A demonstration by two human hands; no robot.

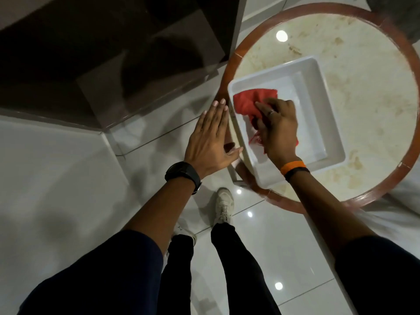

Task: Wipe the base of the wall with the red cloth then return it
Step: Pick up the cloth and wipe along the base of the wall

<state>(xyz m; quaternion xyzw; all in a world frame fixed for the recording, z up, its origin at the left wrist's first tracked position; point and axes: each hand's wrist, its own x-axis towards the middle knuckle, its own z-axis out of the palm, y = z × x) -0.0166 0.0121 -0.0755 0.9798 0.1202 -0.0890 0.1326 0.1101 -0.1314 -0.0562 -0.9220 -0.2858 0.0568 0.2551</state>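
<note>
A crumpled red cloth (248, 101) lies inside a white rectangular tray (318, 123) on a round table (363, 71) with a red-brown rim. My right hand (278, 127) is inside the tray, fingers closed on the near edge of the cloth, red threads hanging below the palm. My left hand (210, 137) hovers flat and open just left of the tray's rim, fingers together, holding nothing. The base of the wall (109, 130) runs as a dark glossy skirting to the left, meeting the white floor tiles.
A dark glossy wall panel (91, 53) fills the upper left, with a corner jutting toward the table. White shiny floor tiles (261, 235) lie underfoot. My legs and white shoes (223, 208) stand close to the table's edge.
</note>
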